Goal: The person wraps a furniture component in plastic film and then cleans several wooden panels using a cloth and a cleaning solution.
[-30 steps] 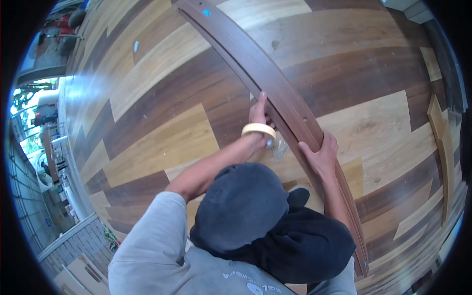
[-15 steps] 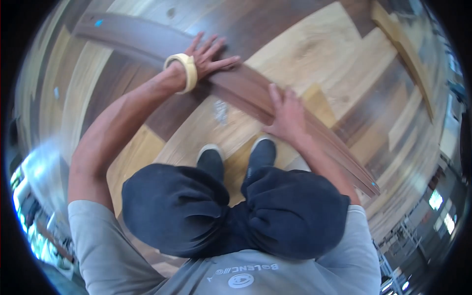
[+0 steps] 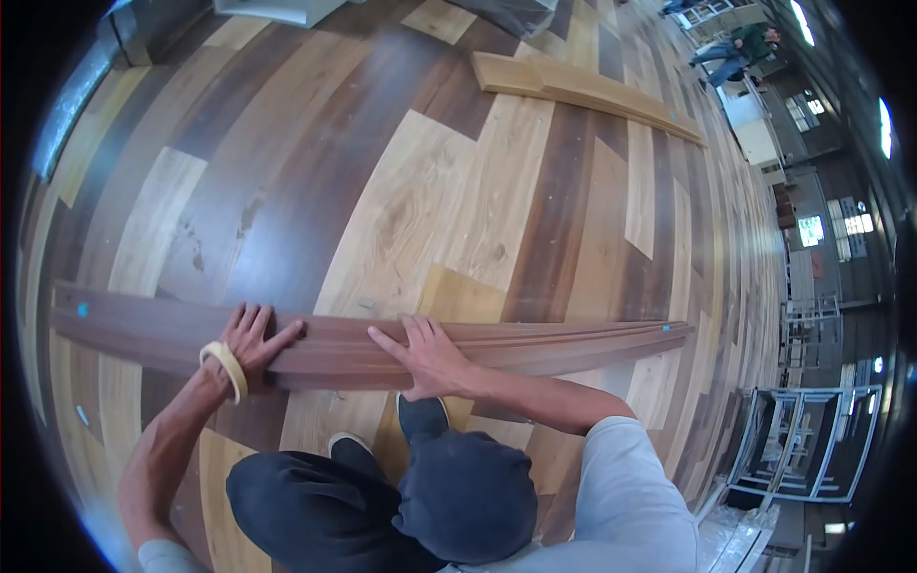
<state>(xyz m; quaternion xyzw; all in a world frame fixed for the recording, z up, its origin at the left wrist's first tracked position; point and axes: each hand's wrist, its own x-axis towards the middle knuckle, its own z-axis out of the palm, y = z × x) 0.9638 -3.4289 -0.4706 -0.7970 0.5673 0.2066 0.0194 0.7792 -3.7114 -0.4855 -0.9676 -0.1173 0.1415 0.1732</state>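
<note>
Brown grooved wooden molding [image 3: 330,350], slantwise one second earlier, now stretches crosswise over wood-plank floor [image 3: 411,191], nine o'clock to three. Left hand [image 3: 252,346], cream tape roll [image 3: 235,375] round wrist, shifts from near edge to palm-down, splayed, toward half past eight; right hand [image 3: 432,358] spread, unclenched, near six. Both appear to steady molding. Tan boards [image 3: 592,93] lie at one o'clock.

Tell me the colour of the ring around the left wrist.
The ring is pale creamy yellow, seen best in the head view.
</note>
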